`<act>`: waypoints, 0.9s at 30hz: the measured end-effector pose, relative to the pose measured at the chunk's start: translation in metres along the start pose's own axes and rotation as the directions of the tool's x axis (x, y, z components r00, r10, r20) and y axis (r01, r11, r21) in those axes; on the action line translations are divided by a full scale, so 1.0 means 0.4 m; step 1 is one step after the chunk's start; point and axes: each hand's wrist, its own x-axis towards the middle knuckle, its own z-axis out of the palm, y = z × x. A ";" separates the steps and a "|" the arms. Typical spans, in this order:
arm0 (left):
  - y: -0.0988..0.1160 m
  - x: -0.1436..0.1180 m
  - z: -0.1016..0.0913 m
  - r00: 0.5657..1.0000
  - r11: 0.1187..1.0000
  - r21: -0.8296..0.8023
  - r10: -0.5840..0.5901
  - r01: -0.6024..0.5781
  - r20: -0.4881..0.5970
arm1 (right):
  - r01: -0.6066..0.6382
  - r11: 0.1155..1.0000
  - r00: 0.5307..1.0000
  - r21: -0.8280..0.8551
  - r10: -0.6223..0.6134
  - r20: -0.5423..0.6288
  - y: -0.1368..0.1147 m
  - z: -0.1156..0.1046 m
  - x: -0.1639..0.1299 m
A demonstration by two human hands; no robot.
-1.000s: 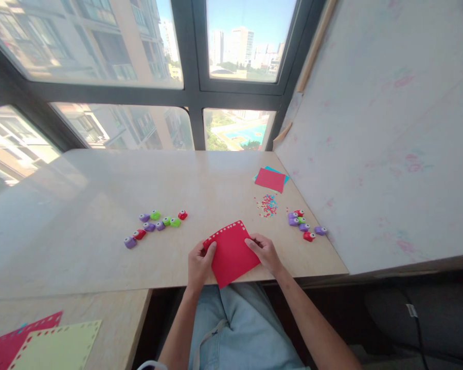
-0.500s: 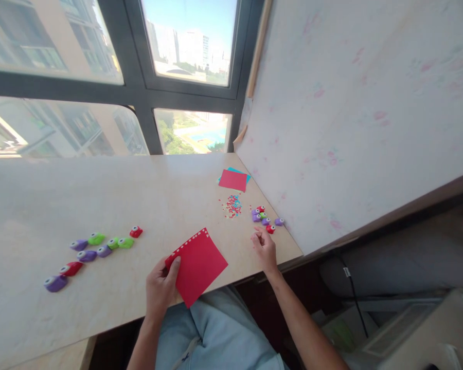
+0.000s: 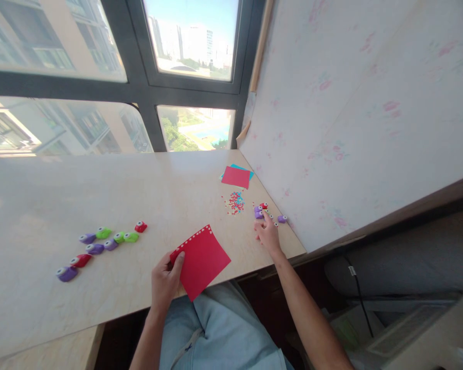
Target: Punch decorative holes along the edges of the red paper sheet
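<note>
"At the left corner of the red sheet [image 3: 206, 263], what is recorded?"

"Left hand [image 3: 165, 282] pinching it, thumb on top. Pale holes line the sheet's far edge; its near corner juts past the front edge of the table [image 3: 177, 190]."

"Right of the sheet?"

"Right hand [image 3: 268, 235], index finger extended at the punch cluster [image 3: 258, 215], other fingers curled. Whether it grasps one cannot be determined."

"Room for moving?"

"Right of the sheet, tight: the wall [image 3: 370, 113] stands just past the cluster. Left of the sheet, a stretch of tabletop, then loose punches [image 3: 110, 244]. Beyond the sheet, confetti [image 3: 236, 203], then stacked cards [image 3: 236, 177]."
</note>
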 end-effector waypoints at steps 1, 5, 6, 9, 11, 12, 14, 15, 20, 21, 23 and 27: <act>0.000 0.000 0.001 1.000 1.000 -0.011 -0.002 0.003 0.004 | 0.004 1.000 1.000 -0.003 -0.004 0.002 0.000 0.000 0.001; 0.005 -0.003 0.003 1.000 0.999 -0.032 -0.006 0.006 0.000 | 0.039 0.999 0.999 -0.025 -0.040 -0.017 0.005 -0.001 -0.002; 0.007 -0.004 0.003 1.000 0.999 -0.033 -0.006 0.006 -0.004 | 0.055 0.998 0.998 -0.037 -0.056 -0.025 0.007 0.000 -0.004; 0.010 -0.006 0.004 1.000 0.999 -0.051 -0.010 0.010 -0.005 | 0.097 0.993 0.994 -0.066 -0.100 -0.040 0.011 0.000 -0.010; 0.008 -0.008 0.005 1.000 0.998 -0.060 -0.012 0.011 -0.004 | 0.109 0.992 0.993 -0.071 -0.112 -0.044 0.016 0.001 -0.014; 0.006 -0.008 0.005 1.000 0.998 -0.059 -0.010 0.010 -0.004 | 0.110 0.991 0.992 -0.070 -0.114 -0.045 0.018 0.002 -0.014; 0.003 -0.009 0.006 1.000 0.999 -0.054 -0.005 0.005 -0.007 | 0.113 0.991 0.992 -0.069 -0.116 -0.042 0.023 0.004 -0.013; 0.001 -0.009 0.007 1.000 0.998 -0.055 -0.006 0.005 -0.006 | 0.118 0.990 0.992 -0.074 -0.122 -0.041 0.025 0.005 -0.011; 0.002 -0.009 0.008 0.999 0.996 -0.080 -0.036 0.036 0.001 | 0.202 0.959 0.972 -0.201 -0.221 -0.077 0.030 0.019 0.004; 0.002 -0.009 0.008 0.999 0.996 -0.082 -0.038 0.038 0.002 | 0.228 0.946 0.965 -0.229 -0.252 -0.079 0.029 0.024 0.005; 0.002 -0.010 0.008 0.999 0.996 -0.082 -0.035 0.036 0.008 | 0.282 0.912 0.945 -0.299 -0.317 -0.076 0.023 0.035 0.004; -0.003 -0.010 0.009 0.999 0.996 -0.079 -0.026 0.027 0.022 | 0.314 0.816 0.918 -0.486 -0.391 -0.063 0.005 0.067 -0.008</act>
